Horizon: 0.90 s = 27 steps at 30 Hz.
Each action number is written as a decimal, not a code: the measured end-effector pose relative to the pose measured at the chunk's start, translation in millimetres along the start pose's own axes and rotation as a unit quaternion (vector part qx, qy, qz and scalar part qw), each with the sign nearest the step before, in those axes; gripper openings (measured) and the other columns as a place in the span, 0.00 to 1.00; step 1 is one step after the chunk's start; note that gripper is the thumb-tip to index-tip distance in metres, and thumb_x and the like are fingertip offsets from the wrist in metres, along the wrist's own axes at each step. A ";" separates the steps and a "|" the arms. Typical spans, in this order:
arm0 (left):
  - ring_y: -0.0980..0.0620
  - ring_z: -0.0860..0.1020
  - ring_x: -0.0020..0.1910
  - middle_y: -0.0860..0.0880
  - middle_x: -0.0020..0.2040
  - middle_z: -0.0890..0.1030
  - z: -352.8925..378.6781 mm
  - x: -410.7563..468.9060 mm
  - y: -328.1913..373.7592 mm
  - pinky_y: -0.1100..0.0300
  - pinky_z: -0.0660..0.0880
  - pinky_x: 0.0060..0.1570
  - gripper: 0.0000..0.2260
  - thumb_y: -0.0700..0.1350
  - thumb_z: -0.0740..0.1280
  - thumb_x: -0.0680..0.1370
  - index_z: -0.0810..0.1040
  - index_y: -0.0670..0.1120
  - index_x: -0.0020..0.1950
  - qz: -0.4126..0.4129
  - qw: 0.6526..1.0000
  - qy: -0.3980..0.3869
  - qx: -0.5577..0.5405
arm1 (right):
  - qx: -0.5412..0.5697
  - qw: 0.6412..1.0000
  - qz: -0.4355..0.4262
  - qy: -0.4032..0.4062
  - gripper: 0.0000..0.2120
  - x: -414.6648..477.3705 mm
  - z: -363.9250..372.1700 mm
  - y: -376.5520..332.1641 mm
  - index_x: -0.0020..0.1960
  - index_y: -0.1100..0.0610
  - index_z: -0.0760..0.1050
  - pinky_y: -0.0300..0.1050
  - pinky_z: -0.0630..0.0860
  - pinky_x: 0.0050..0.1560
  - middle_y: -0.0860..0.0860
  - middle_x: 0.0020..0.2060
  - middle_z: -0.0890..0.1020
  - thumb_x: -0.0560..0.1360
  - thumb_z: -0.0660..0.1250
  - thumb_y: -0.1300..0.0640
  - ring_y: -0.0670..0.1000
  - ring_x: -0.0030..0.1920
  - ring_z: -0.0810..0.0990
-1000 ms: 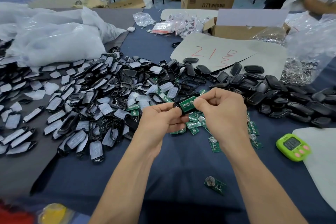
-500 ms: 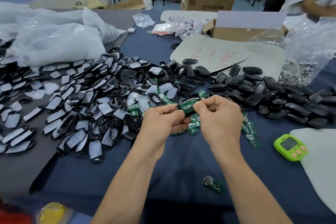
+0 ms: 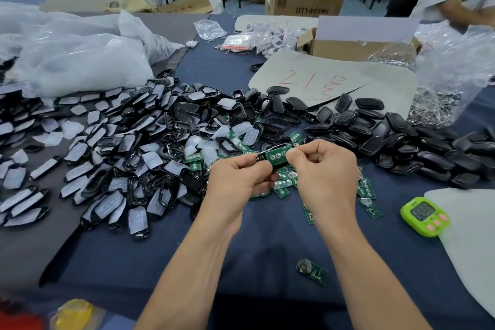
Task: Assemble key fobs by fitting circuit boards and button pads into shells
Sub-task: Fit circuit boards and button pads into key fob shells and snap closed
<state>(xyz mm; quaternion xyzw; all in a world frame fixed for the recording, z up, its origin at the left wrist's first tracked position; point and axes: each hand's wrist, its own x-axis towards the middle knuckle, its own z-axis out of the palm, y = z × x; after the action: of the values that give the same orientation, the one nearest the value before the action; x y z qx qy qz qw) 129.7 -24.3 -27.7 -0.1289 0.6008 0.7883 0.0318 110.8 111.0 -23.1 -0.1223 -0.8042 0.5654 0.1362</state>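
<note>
— Where is the shell [image 3: 260, 157] right now?
— Middle of the frame, held up off the desk [image 3: 267, 236] between both hands. A green circuit board [image 3: 277, 155] sits in it, face up.
— How are the hands holding it?
— The left hand [image 3: 238, 179] has its fingers curled round the shell's left end. The right hand [image 3: 324, 171] pinches the right end, thumb on top.
— What lies beneath them?
— Loose boards [image 3: 367, 190] scattered on the blue cloth, and a single board [image 3: 312, 272] lower down, between the forearms.
— And on either side?
— At left, a broad heap of open shells and pale button pads [image 3: 120, 142]. At right, a pile of closed black fobs [image 3: 401, 136], with a green timer [image 3: 424, 215] near the right edge.
</note>
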 end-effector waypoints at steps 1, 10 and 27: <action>0.50 0.84 0.37 0.41 0.41 0.86 0.1 0.1 -0.2 0.61 0.83 0.41 0.11 0.31 0.71 0.77 0.89 0.43 0.41 0.001 1.000 0.002 -0.001 | -0.006 1.000 0.000 0.001 0.07 0.2 -0.2 -0.5 0.34 0.49 0.82 0.40 0.69 0.34 0.43 0.27 0.82 0.71 0.75 0.55 0.42 0.26 0.75; 0.51 0.83 0.35 0.41 0.39 0.85 1.5 1.0 -6.5 0.62 0.81 0.38 0.05 0.33 0.72 0.78 0.88 0.40 0.46 0.008 1.000 0.024 -0.017 | -0.046 0.999 -0.001 -0.004 0.08 0.0 -1.5 -6.8 0.33 0.49 0.82 0.38 0.70 0.33 0.40 0.27 0.82 0.70 0.76 0.53 0.41 0.28 0.77; 0.50 0.84 0.33 0.43 0.38 0.87 -0.6 6.6 -8.4 0.60 0.82 0.37 0.10 0.31 0.74 0.74 0.89 0.45 0.41 0.048 0.996 0.078 0.013 | -0.122 0.992 -0.021 -0.026 0.11 4.0 -3.9 -17.8 0.30 0.48 0.80 0.35 0.70 0.32 0.39 0.22 0.78 0.69 0.77 0.50 0.42 0.27 0.77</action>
<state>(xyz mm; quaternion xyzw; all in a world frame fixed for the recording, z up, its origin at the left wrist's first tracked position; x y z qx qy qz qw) 125.1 -23.3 -37.3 -0.1608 0.6169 0.7687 -0.0518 107.7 109.9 -4.8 -0.1064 -0.8726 0.4635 0.1110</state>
